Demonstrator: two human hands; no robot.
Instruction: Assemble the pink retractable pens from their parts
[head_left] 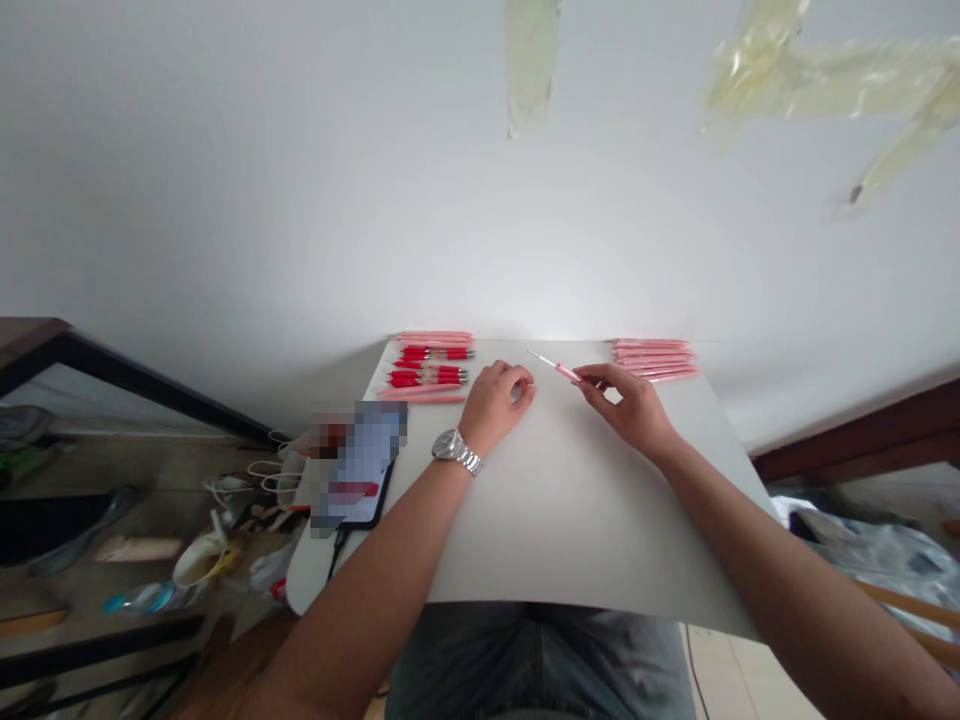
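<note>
My right hand [626,405] pinches a partly open pen [568,373] between thumb and fingers. It has a pinkish-red barrel, and a thin whitish refill sticks out of it toward the upper left. Just left of the refill, my left hand [496,402] hovers over the white table with thumb and fingertips pressed together in a ring. What those fingertips hold, if anything, is too small to make out. Left of this hand lie several red pens [427,378] with silver-coloured ends. Beyond my right hand is a row of pink pen-like sticks [654,358].
More pink sticks [435,338] lie by the wall at the back left, and others [421,395] lie nearer me. A phone [367,508] with a cable rests on the table's [570,540] left edge. The wall [300,180] borders the back edge.
</note>
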